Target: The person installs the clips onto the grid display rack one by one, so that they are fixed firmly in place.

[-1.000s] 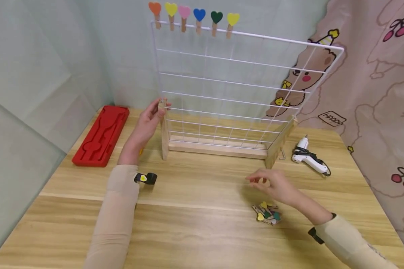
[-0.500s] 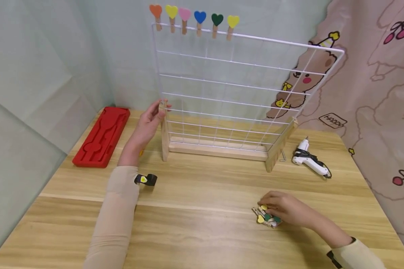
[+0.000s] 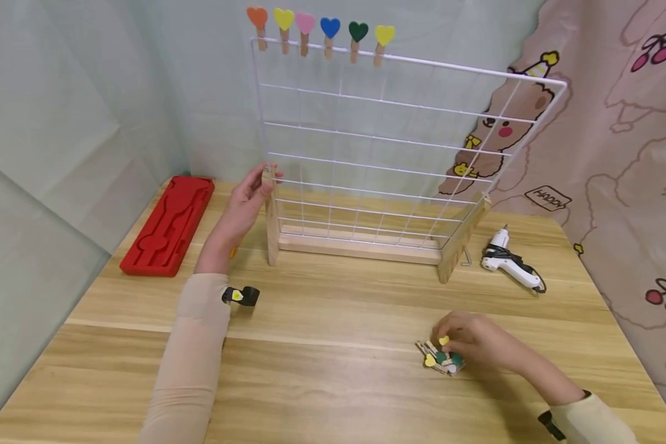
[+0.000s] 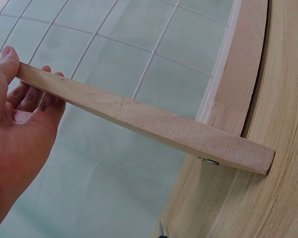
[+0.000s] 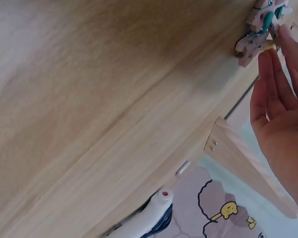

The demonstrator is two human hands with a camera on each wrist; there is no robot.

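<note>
At about 5 o'clock in the head view, just beyond the pile of heart clothespins (image 3: pixel 437 364) on the tabletop (image 3: pixel 322 382), the right hand (image 3: pixel 480 339) closes its thumb and fingertips on a yellow-heart clothespin (image 3: pixel 444 340). The grip looks like a light pinch, apt for lifting one small piece from a tangle, though the fingers cover part of the clip. The pile sits on the right hand's side, presumably for an easy reach.

Toward 10 o'clock, the left hand (image 3: pixel 243 203) curls round the upper end of the rack's left wooden upright (image 3: pixel 272 225), thumb on the near side, fingers behind. It probably steadies the rack, whose white wire grid (image 3: pixel 438 65) stands tall on a narrow base bar (image 3: pixel 361 248), with the right wooden upright (image 3: pixel 460 243) at its other end.

Between 11 and just past 12 o'clock, six clothespins (image 3: pixel 329 29) sit in a row along the top rail, hearts upward, apparently so that the colours show above the wire.

Near 3 o'clock lie a hex key (image 3: pixel 467 259) and a glue gun (image 3: pixel 507 262), its cord wrapped round it, perhaps for tidiness. At 9 o'clock lies a red moulded tray (image 3: pixel 166 228), its shaped hollows likely meant for tools.
</note>
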